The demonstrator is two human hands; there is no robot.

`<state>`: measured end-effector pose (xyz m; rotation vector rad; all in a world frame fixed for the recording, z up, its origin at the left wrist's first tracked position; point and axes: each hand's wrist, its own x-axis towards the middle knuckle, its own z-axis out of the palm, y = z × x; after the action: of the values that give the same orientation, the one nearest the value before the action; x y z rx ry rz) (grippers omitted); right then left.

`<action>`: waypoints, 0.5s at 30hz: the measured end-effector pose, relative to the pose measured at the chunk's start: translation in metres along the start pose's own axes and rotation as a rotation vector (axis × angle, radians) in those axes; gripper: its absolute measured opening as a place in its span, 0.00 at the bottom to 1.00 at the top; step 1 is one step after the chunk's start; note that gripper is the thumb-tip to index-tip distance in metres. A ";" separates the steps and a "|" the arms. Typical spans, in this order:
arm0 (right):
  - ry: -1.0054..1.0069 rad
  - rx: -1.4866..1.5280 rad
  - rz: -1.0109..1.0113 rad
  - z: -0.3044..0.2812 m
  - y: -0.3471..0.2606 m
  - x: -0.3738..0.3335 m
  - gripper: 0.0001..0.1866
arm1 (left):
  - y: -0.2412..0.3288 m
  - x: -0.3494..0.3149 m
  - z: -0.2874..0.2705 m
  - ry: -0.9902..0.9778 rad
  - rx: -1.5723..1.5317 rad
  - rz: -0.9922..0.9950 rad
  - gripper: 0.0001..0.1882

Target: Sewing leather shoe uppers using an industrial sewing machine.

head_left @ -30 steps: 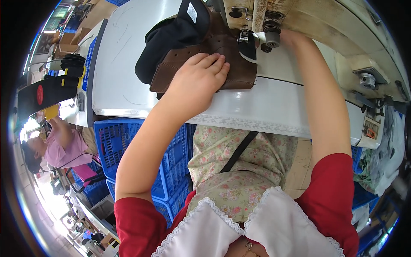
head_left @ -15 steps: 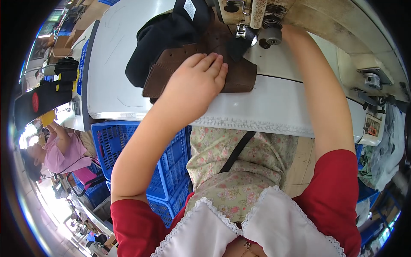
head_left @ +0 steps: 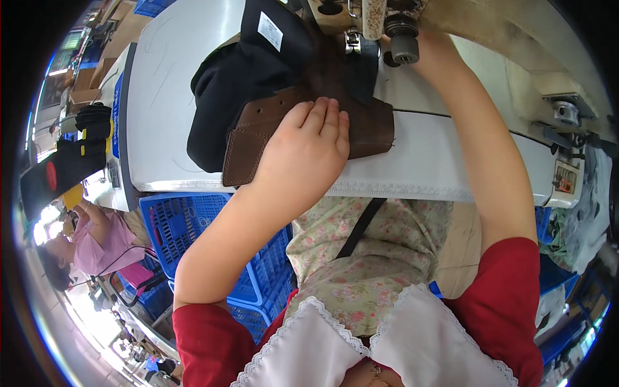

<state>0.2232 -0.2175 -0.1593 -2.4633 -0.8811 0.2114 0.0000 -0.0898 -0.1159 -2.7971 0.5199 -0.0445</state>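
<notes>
My left hand [head_left: 307, 148] lies flat on a brown leather piece [head_left: 247, 155], its fingers stretched out side by side. The leather has stitched seams and a few punched holes along one edge. Joined to it or bunched against it is black fabric [head_left: 222, 109] with a white label [head_left: 270, 31]. Part of the work runs under the metal presser foot [head_left: 352, 43] of a sewing machine, where a dark flap [head_left: 362, 74] also lies. Beyond the machine's needle area is my right hand [head_left: 429, 51]; machine parts hide its fingers.
The white machine table [head_left: 412, 151] has a ruler along its near edge. Blue plastic crates [head_left: 174, 232] stand below it on the left. A person in pink [head_left: 106, 242] works at the far left, near black items on another table [head_left: 119, 174]. Clear plastic [head_left: 590, 213] hangs at right.
The leather and black fabric have shifted and turned slightly, their left end coming nearer to me. My left hand has moved with them, a little right and nearer. My right hand stays behind the machine parts.
</notes>
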 end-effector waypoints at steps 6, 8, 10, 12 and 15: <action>0.162 -0.014 -0.439 0.012 -0.026 -0.069 0.16 | 0.000 0.000 -0.001 -0.003 0.003 0.006 0.26; 0.281 -0.090 -0.594 0.028 -0.020 -0.071 0.17 | 0.000 0.002 -0.001 0.008 0.008 0.016 0.26; 0.248 -0.097 -0.567 0.028 -0.016 -0.073 0.17 | -0.001 0.000 -0.003 -0.004 -0.016 0.029 0.26; 0.216 -0.098 -0.544 0.028 -0.014 -0.075 0.17 | -0.003 -0.001 -0.002 0.007 -0.023 0.032 0.25; 0.225 -0.078 -0.537 0.029 -0.016 -0.076 0.17 | -0.003 -0.002 -0.002 0.016 -0.029 0.035 0.25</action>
<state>0.1464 -0.2430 -0.1782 -2.1629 -1.4192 -0.2870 -0.0006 -0.0871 -0.1131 -2.8176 0.5776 -0.0523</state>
